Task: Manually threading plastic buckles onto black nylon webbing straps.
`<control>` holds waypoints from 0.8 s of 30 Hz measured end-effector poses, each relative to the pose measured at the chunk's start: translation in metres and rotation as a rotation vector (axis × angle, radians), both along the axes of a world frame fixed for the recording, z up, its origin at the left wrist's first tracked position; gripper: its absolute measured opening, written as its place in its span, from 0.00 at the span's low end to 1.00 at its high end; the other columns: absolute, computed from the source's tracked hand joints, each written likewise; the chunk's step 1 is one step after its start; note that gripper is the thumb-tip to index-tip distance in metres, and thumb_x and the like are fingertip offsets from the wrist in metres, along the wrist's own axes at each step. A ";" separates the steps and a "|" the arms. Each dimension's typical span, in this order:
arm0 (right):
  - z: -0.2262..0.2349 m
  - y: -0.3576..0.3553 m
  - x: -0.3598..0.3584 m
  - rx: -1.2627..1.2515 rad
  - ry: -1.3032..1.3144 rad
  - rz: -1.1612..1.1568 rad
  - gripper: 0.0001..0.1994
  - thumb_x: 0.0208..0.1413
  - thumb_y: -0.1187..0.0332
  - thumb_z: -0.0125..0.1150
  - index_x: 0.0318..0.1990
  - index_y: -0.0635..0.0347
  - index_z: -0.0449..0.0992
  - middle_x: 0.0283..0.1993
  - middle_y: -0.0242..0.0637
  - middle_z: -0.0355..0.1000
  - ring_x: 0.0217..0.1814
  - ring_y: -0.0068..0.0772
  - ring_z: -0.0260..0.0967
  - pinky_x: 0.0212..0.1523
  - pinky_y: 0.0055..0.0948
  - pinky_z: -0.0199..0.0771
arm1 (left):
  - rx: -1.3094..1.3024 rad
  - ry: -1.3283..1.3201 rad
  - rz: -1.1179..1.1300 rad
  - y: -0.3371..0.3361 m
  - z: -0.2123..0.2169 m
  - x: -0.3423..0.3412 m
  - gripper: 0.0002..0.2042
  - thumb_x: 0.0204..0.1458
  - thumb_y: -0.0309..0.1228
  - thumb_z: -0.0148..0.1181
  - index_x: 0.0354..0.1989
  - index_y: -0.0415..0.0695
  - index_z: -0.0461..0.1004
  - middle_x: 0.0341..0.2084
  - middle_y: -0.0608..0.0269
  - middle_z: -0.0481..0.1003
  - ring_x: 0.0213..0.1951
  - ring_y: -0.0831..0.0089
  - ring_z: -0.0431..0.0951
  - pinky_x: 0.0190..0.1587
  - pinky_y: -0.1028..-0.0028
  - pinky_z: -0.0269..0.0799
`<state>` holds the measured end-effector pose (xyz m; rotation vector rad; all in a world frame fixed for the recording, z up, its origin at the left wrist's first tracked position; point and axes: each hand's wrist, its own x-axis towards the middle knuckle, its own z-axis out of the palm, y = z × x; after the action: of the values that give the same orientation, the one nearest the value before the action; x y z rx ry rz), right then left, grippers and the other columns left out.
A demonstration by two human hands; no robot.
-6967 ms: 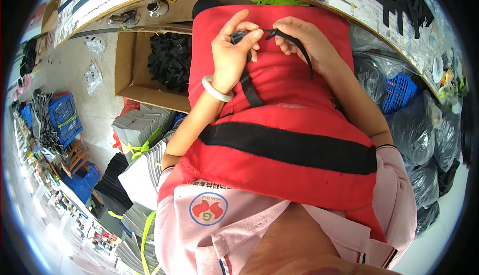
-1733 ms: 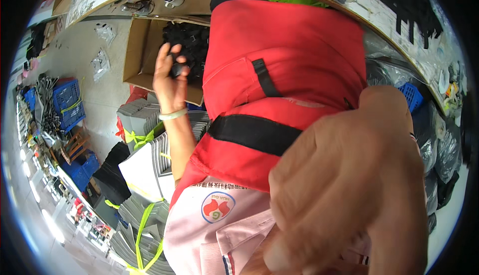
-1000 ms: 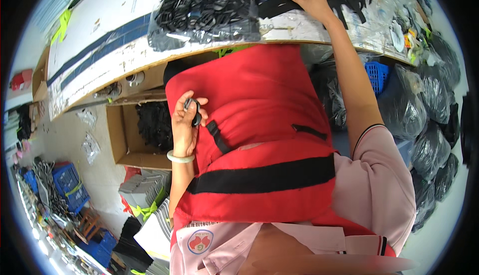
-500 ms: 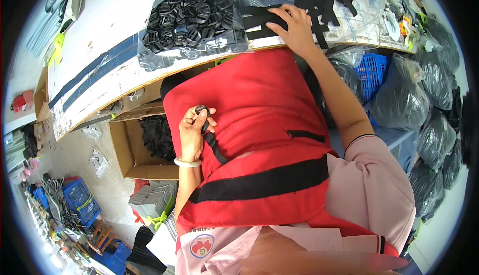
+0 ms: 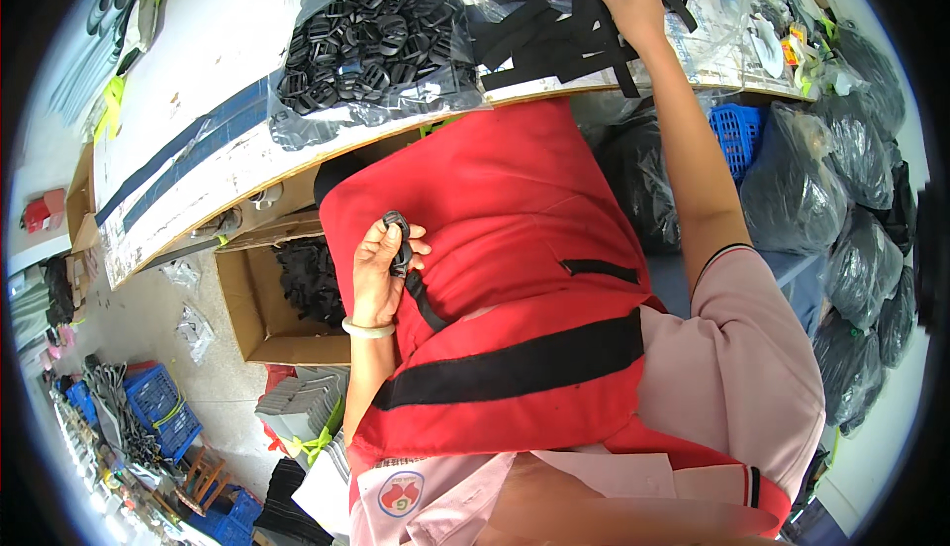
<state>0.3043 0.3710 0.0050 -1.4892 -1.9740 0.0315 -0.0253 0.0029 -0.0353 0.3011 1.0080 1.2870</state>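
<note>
Above the lap of my red apron (image 5: 495, 190), my left hand (image 5: 378, 267) is closed on a black plastic buckle (image 5: 398, 234) that stands up between thumb and fingers. My right hand (image 5: 631, 3) reaches over a heap of black webbing strips (image 5: 554, 36) at the far side of the table. Its thumb and fingertips are bent and apart, with nothing visible between them. Left of the strips lies a clear plastic bag (image 5: 297, 128) full of black buckles (image 5: 371, 46).
The white table (image 5: 188, 91) curves across the front, its worn edge above my lap. Below it on the left stands a cardboard box (image 5: 242, 298) with black pieces inside. Black plastic bags (image 5: 797, 185) and a blue basket (image 5: 734, 140) crowd the right side.
My right hand has moved farther away, from the near strips to the far part of the heap. The left hand keeps the buckle, turned slightly more upright.
</note>
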 end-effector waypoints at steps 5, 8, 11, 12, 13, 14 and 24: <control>-0.003 0.023 0.000 0.323 -0.171 0.173 0.13 0.49 0.66 0.65 0.43 0.55 0.79 0.28 0.37 0.73 0.32 0.35 0.71 0.37 0.32 0.71 | -0.031 0.059 0.024 0.002 0.002 0.007 0.09 0.61 0.33 0.52 0.39 0.40 0.74 0.31 0.58 0.78 0.27 0.72 0.78 0.27 0.78 0.73; 0.031 0.013 -0.020 0.191 0.105 0.216 0.08 0.45 0.68 0.68 0.31 0.62 0.80 0.32 0.43 0.74 0.38 0.43 0.71 0.42 0.36 0.71 | -0.033 0.035 0.045 -0.003 0.004 0.007 0.11 0.62 0.35 0.52 0.38 0.38 0.73 0.26 0.62 0.75 0.26 0.72 0.76 0.28 0.78 0.74; 0.065 0.000 -0.027 0.296 0.328 0.309 0.07 0.49 0.73 0.66 0.33 0.65 0.76 0.34 0.37 0.73 0.35 0.34 0.72 0.40 0.27 0.70 | -0.031 -0.029 0.109 0.000 0.008 0.010 0.12 0.62 0.36 0.52 0.38 0.37 0.73 0.25 0.61 0.74 0.25 0.71 0.76 0.28 0.77 0.74; 0.071 -0.003 -0.024 0.218 0.517 0.370 0.06 0.51 0.73 0.65 0.34 0.64 0.75 0.33 0.35 0.73 0.34 0.31 0.71 0.40 0.24 0.70 | -0.029 -0.025 0.106 0.003 0.011 0.011 0.13 0.62 0.35 0.51 0.39 0.36 0.73 0.25 0.61 0.73 0.26 0.71 0.75 0.27 0.75 0.73; 0.083 -0.014 -0.026 0.133 0.705 0.432 0.05 0.53 0.74 0.64 0.35 0.63 0.75 0.33 0.33 0.73 0.33 0.29 0.71 0.40 0.20 0.69 | -0.035 -0.025 0.114 0.005 0.014 0.011 0.13 0.62 0.35 0.51 0.39 0.36 0.73 0.25 0.61 0.73 0.26 0.71 0.75 0.27 0.75 0.73; 0.091 -0.025 -0.033 0.071 0.838 0.451 0.04 0.55 0.74 0.62 0.36 0.61 0.74 0.33 0.32 0.72 0.32 0.27 0.71 0.38 0.20 0.70 | -0.028 0.008 0.102 0.006 0.017 0.011 0.12 0.62 0.35 0.51 0.39 0.36 0.73 0.25 0.61 0.73 0.26 0.71 0.75 0.28 0.75 0.73; 0.045 -0.209 -0.145 -1.067 0.973 0.649 0.08 0.60 0.66 0.58 0.40 0.62 0.76 0.18 0.25 0.64 0.15 0.11 0.54 0.15 0.15 0.51 | 0.193 0.179 0.041 0.016 0.049 0.020 0.08 0.59 0.26 0.55 0.37 0.32 0.76 0.35 0.56 0.74 0.21 0.79 0.70 0.22 0.81 0.65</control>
<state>0.1597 0.1620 0.0495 -0.8880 -1.4621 1.9113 -0.0053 0.0189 0.0133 0.5545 1.0463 1.4168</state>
